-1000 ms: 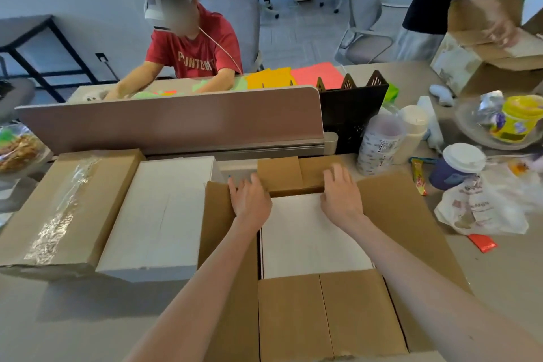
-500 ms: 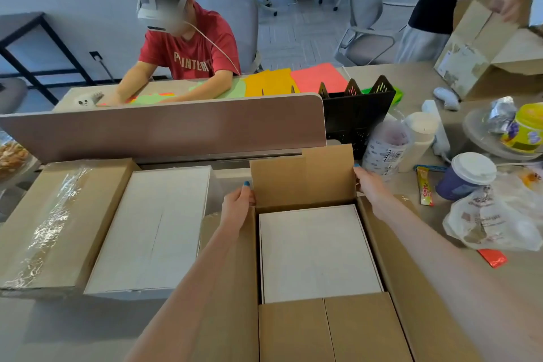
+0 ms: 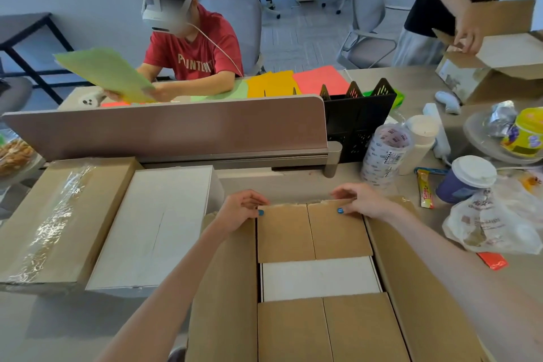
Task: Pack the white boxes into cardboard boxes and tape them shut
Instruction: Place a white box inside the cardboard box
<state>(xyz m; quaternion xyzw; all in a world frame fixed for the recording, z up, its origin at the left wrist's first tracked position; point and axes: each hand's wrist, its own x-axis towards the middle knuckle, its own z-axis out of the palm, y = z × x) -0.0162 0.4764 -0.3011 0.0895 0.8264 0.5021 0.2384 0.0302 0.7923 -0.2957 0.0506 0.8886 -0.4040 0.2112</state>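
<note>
An open cardboard box lies in front of me with a white box inside, seen as a strip between the end flaps. The far end flap is folded down over the white box. My left hand grips the flap's far left corner, thumb on top. My right hand grips its far right corner the same way. The near end flap lies flat too. A second white box sits to the left, beside a cardboard box sealed with clear tape.
A desk divider runs behind the boxes. To the right stand a stack of tape rolls, a white bottle, a lidded cup and a plastic bag. Two other people work at the far desk.
The far flap stood upright half a second ago; both my hands have folded it down over the white box. The person opposite has lifted a green sheet.
</note>
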